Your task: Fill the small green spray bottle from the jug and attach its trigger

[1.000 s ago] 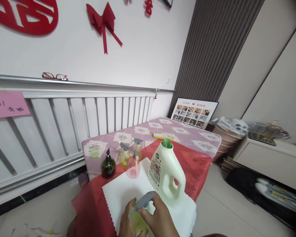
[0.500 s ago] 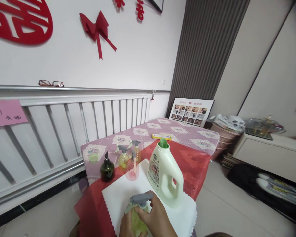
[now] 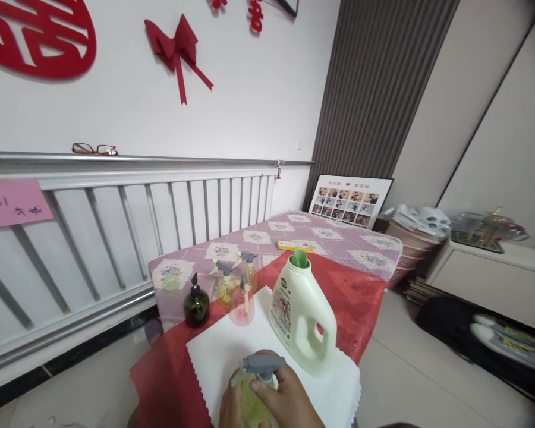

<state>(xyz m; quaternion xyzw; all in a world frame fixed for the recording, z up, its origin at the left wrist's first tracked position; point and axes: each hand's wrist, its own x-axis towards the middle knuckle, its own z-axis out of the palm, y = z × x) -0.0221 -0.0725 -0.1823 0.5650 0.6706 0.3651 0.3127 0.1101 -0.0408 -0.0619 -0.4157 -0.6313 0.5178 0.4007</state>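
Observation:
At the bottom of the view both my hands hold a small yellow-green spray bottle [image 3: 252, 403] with a grey trigger head [image 3: 263, 363]. My left hand [image 3: 230, 410] wraps the bottle's body from the left. My right hand [image 3: 288, 401] is closed round the neck just below the trigger head. The bottle stands over a white cloth [image 3: 225, 356] spread on a red cloth [image 3: 352, 297]. A pale green detergent jug [image 3: 302, 315] with an open green spout stands just beyond my right hand.
Behind the white cloth stand a dark green pump bottle [image 3: 196, 304], a pink spray bottle [image 3: 242, 307] and two yellowish spray bottles [image 3: 225, 284]. A yellow flat box [image 3: 295, 245] lies on the patterned purple cover. A white railing runs along the left; baskets and a cabinet are at the right.
The trigger head has turned from pointing right and tilted to sitting level on the bottle. My right hand has shifted its grip under it. The camera has moved slightly.

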